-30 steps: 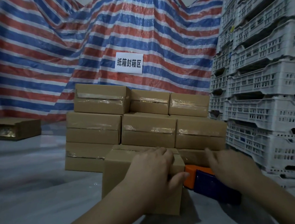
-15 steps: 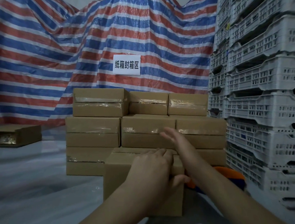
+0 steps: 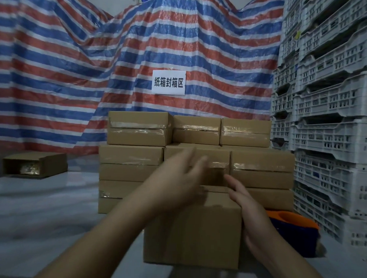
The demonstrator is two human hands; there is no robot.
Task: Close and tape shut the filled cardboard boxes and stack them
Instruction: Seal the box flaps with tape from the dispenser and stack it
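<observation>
A closed brown cardboard box (image 3: 193,233) stands on the grey surface right in front of me. My left hand (image 3: 180,181) hovers over its top far edge with the fingers stretched out and blurred. My right hand (image 3: 251,215) lies flat against the box's right side, fingers straight and pointing away from me. An orange and blue tape dispenser (image 3: 293,228) rests on the surface just right of the box, with neither hand on it. Behind the box is a stack of taped boxes (image 3: 136,130), three layers high.
White plastic crates (image 3: 335,111) are stacked in a tall wall along the right. An open cardboard box (image 3: 34,164) lies at the far left. A striped tarp with a white sign (image 3: 168,82) hangs behind the stack.
My right hand let go of the tape dispenser, swung over the box and came down on its right side. My left hand lifted off the box's near top edge.
</observation>
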